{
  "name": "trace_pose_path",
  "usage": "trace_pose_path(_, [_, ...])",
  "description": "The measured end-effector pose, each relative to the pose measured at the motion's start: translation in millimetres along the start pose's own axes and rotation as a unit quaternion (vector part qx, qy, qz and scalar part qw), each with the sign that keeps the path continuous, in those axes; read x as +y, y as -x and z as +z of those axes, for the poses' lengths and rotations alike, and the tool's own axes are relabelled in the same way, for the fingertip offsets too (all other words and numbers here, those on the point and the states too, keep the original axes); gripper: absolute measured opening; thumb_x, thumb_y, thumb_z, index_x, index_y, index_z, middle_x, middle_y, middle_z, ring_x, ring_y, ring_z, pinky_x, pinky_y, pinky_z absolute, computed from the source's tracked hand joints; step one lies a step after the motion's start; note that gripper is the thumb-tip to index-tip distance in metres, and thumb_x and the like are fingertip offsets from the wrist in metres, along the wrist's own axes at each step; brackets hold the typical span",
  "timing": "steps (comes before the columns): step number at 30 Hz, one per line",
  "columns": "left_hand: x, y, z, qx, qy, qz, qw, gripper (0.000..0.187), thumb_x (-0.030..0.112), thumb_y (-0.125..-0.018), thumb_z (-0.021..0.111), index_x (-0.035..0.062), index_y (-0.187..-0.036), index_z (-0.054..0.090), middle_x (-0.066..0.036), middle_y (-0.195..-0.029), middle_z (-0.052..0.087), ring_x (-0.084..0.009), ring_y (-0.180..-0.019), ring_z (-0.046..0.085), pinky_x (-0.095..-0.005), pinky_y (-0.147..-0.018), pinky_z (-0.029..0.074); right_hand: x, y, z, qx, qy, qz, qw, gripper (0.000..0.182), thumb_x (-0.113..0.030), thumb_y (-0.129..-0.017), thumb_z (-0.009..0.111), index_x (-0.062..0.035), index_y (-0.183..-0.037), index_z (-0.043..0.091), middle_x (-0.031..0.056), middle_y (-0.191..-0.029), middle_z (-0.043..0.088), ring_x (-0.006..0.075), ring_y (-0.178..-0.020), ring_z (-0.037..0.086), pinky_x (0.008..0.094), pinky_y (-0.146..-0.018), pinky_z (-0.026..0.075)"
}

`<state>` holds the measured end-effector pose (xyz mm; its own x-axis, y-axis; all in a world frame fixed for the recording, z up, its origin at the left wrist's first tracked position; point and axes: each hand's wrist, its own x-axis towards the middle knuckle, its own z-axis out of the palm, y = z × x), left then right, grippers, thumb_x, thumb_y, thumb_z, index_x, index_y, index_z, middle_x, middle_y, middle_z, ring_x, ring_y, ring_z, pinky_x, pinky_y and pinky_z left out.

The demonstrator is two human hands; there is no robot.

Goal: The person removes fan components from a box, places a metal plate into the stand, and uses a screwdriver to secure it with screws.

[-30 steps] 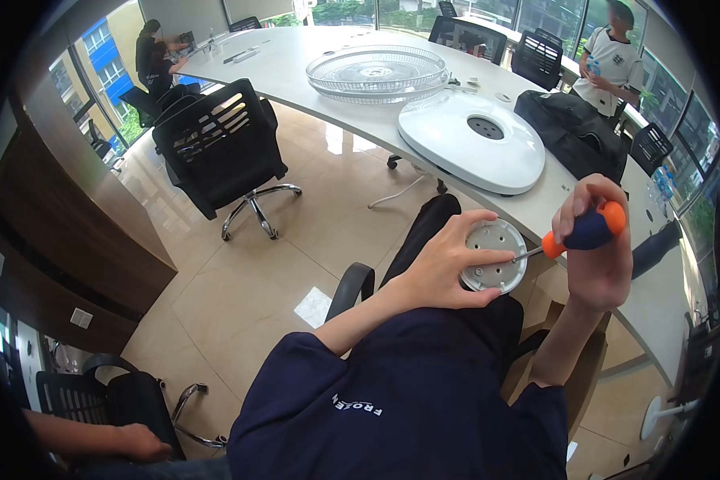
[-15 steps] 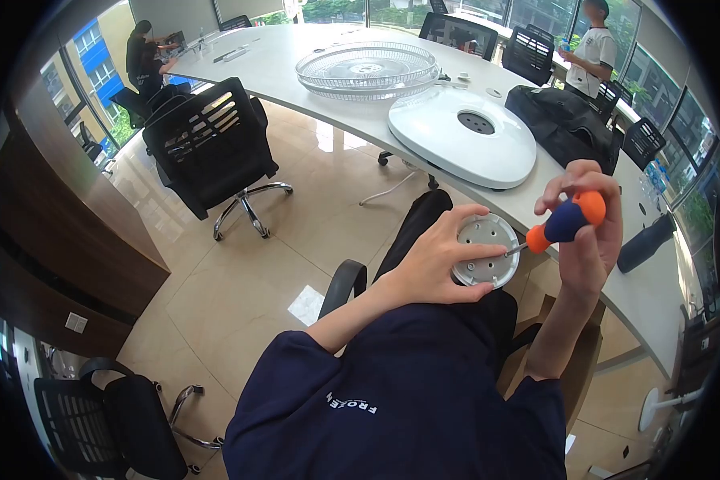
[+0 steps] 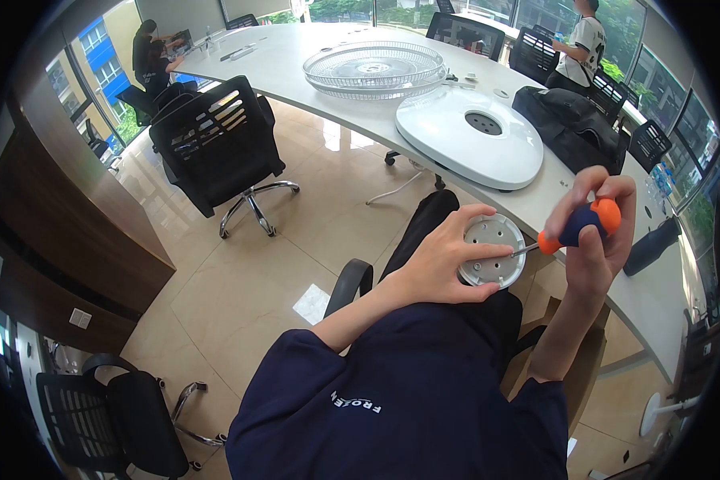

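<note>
Left hand (image 3: 440,264) wraps the round grey disc part (image 3: 494,250) from its left side, fingers curled over the rim, thumb below. Grip closed on it. Disc sits over the lap, just in front of the bench (image 3: 312,72) edge, flat face with its holes turned up toward the camera, slightly tilted.

Right hand (image 3: 596,240) closed around the screwdriver (image 3: 572,230), orange-and-blue handle, fingers bunched on top. Long axis runs from upper right, handle end, down-left to the metal tip. Tip touches the disc face near its right rim. Shaft is shallow, close to level.

Bench: long curved white top, glossy. On it a large white dome base (image 3: 470,136) with a dark centre hole, just beyond the disc. Further back a clear wire fan grille (image 3: 374,68) lying flat. A black bag (image 3: 572,120) right of the dome, and a dark bottle (image 3: 650,242) near the right hand.

Room: beige polished tile floor, black mesh office chair (image 3: 216,144) left of the bench, wood-panel wall at left, windows all round. One person seated at the far left end, another standing at the far right.
</note>
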<state>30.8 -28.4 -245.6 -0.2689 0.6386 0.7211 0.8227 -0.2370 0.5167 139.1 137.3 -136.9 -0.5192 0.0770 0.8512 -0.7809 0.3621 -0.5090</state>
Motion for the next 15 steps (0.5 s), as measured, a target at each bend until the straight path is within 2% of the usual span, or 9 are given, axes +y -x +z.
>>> trace_pose_path(2, [-0.5, 0.2, 0.4, -0.002, 0.002, -0.001, 1.0, 0.049, 0.03, -0.069, 0.08, 0.0208, -0.117, 0.075, -0.019, -0.142, 0.043, -0.0378, -0.13, 0.047, -0.0442, -0.106, 0.042, -2.9, 3.2, -9.2, -0.044, 0.001, 0.116, 0.992, 0.064, -0.047, -0.098, 0.056, 0.0005, -0.136, 0.038, 0.0127, -0.109, 0.046, 0.0142, -0.082, 0.056, 0.0278, -0.073, 0.048])
trace_pose_path(6, [-3.6, -0.5, 0.3, -0.011, 0.009, 0.001, 1.0, 0.048, 0.03, -0.069, 0.08, 0.0204, -0.116, 0.075, -0.019, -0.143, 0.042, -0.0383, -0.13, 0.047, -0.0442, -0.106, 0.042, -12.5, -2.0, 12.7, 0.015, -0.043, 0.055, 0.997, 0.06, -0.04, -0.097, 0.062, 0.0003, -0.135, 0.038, 0.0129, -0.109, 0.047, 0.0136, -0.081, 0.057, 0.028, -0.073, 0.049])
trace_pose_path(8, [-4.5, -0.9, 1.5, -0.012, 0.006, 0.003, 1.0, 0.048, 0.03, -0.069, 0.08, 0.0203, -0.116, 0.075, -0.019, -0.143, 0.042, -0.0383, -0.13, 0.047, -0.0442, -0.106, 0.042, -15.7, 3.1, 16.1, 0.056, -0.052, 0.116, 0.99, 0.061, -0.038, -0.096, 0.063, 0.0, -0.137, 0.038, 0.013, -0.109, 0.047, 0.0129, -0.082, 0.056, 0.0287, -0.074, 0.05])
trace_pose_path(9, [-5.2, -1.2, 1.3, -0.011, 0.006, 0.005, 1.0, 0.048, 0.031, -0.07, 0.08, 0.0203, -0.116, 0.075, -0.019, -0.143, 0.042, -0.0384, -0.13, 0.047, -0.0442, -0.106, 0.042, -13.6, 2.3, 15.1, 0.058, -0.052, 0.115, 0.99, 0.061, -0.038, -0.096, 0.063, 0.0, -0.137, 0.038, 0.013, -0.109, 0.047, 0.0129, -0.082, 0.056, 0.0287, -0.074, 0.05])
trace_pose_path(11, [-6.4, -2.9, 0.1, -0.016, 0.011, 0.008, 1.0, 0.048, 0.031, -0.07, 0.08, 0.0204, -0.116, 0.075, -0.019, -0.143, 0.042, -0.0383, -0.13, 0.047, -0.0441, -0.106, 0.042, -8.5, 0.2, 9.6, 0.017, 0.076, 0.007, 0.997, 0.053, -0.028, -0.095, 0.066, -0.001, -0.133, 0.04, 0.0132, -0.11, 0.046, 0.0126, -0.083, 0.055, 0.0265, -0.074, 0.048])
trace_pose_path(15, [-11.2, -6.6, 1.7, -0.031, 0.034, 0.013, 0.999, 0.049, 0.03, -0.07, 0.08, 0.021, -0.117, 0.075, -0.019, -0.143, 0.042, -0.0381, -0.13, 0.048, -0.0439, -0.105, 0.043, -14.0, 5.8, 12.8, 0.039, 0.025, 0.045, 0.998, 0.051, -0.019, -0.091, 0.072, -0.0032, -0.128, 0.04, 0.0123, -0.108, 0.047, 0.0119, -0.082, 0.054, 0.024, -0.072, 0.047])
